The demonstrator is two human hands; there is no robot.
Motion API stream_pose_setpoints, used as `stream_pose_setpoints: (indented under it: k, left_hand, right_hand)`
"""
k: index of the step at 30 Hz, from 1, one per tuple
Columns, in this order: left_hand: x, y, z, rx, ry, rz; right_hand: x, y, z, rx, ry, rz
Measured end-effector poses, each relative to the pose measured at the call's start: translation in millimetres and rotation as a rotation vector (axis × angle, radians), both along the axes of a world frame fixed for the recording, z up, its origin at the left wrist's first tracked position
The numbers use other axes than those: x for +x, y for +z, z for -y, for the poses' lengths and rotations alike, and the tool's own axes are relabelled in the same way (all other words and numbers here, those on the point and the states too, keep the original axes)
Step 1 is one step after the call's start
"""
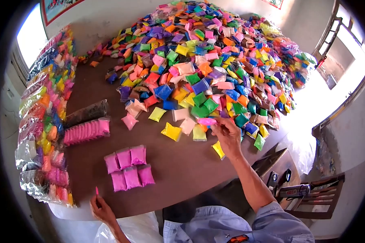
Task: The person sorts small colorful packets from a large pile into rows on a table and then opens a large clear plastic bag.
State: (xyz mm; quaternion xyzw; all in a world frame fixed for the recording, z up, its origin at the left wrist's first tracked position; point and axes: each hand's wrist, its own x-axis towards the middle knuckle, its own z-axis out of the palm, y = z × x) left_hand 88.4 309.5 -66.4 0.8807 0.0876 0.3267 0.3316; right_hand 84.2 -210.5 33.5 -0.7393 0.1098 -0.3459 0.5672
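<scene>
My right hand [228, 135] is stretched out to the near edge of a big heap of small coloured packets [215, 60] and pinches a pink packet [207, 121]. My left hand [101, 209] rests at the table's near left edge, fingers closed on a thin pink strip [96, 190]. Between the hands lie several pink packets [128, 167] set in two neat rows on the brown table [182, 166].
A filled sleeve of pink packets [86, 131] and a dark sleeve [87, 113] lie left of centre. Long bagged rows of mixed packets [46, 113] line the left edge. Loose yellow packets [171, 131] lie near the heap. A dark stand with tools [290, 190] is at lower right.
</scene>
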Motion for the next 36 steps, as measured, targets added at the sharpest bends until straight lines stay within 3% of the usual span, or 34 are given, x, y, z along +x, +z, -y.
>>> stream_pose_setpoints:
  k: [4, 6, 22, 28, 36]
  left_hand:
    - [-0.9, 6.3, 2.3, 0.029, -0.002, -0.008]
    - [-1.1, 7.6, 2.1, 0.058, -0.009, -0.005]
    - [-1.4, 12.1, 4.9, 0.056, -0.037, 0.043]
    - [-1.7, 12.6, 7.5, 0.005, 0.018, -0.028]
    - [-2.2, 24.5, 13.7, 0.022, -0.042, 0.062]
  right_hand:
    - [-19.2, -6.3, -11.4, 0.231, 0.056, -0.014]
    - [-27.2, -7.8, -13.8, 0.342, 0.062, -0.148]
    - [-47.7, -7.2, -55.6, 0.526, 0.19, -0.126]
    - [-52.5, -7.6, -70.4, 0.524, 0.249, -0.211]
    - [-50.6, -37.9, -99.4, -0.007, 0.336, -0.236]
